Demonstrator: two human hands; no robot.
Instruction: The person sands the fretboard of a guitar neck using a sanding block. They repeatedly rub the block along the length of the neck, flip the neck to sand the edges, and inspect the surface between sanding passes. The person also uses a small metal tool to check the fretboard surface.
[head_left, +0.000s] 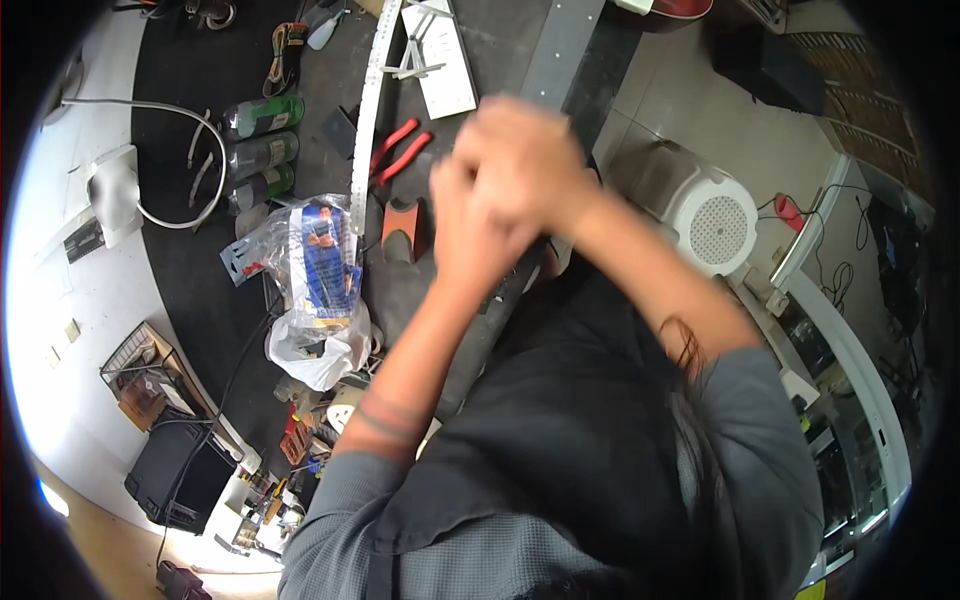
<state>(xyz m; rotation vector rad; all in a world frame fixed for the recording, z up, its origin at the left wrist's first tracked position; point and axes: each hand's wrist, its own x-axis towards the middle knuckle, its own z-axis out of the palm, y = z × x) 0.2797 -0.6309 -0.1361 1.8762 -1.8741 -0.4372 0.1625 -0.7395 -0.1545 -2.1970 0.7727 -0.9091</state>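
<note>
Pretty cluttered workshop here. A dark workbench (190, 290) runs up the middle, with a white wall (60, 300) off to the left catching bright light. The floor (690, 100) on the right is pale tile, and a white round plastic stool (712, 222) sits on it. A wire basket (140, 365) hangs low on the wall side.

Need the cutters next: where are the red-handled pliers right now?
In the head view, the red-handled pliers lie on the dark bench just left of the clasped hands, beside the long metal ruler and above the orange block.
</note>
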